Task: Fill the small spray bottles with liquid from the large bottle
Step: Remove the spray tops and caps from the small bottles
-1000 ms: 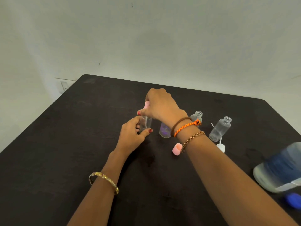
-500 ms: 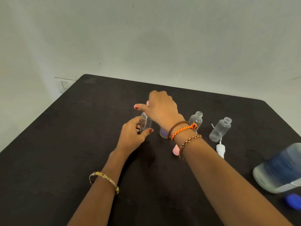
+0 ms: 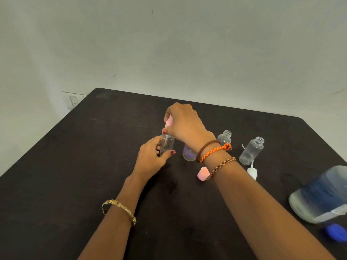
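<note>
L hand (image 3: 150,158) grips small clear spray bottle (image 3: 167,145) upright on black desk (image 3: 75,166), fingers curled round it. R hand (image 3: 185,122) above bottle mouth, fingers pinching pink spray top (image 3: 169,122), dip tube inside bottle. Second small bottle (image 3: 188,154) w/ purple tint just right of it; two more open bottles (image 3: 224,137), (image 3: 251,151) further right. Pink cap (image 3: 203,173), white spray top (image 3: 252,171) lying on desk. Large bottle (image 3: 321,196) w/ blue liquid at right edge, blurred; blue cap (image 3: 336,234) near it.
</note>
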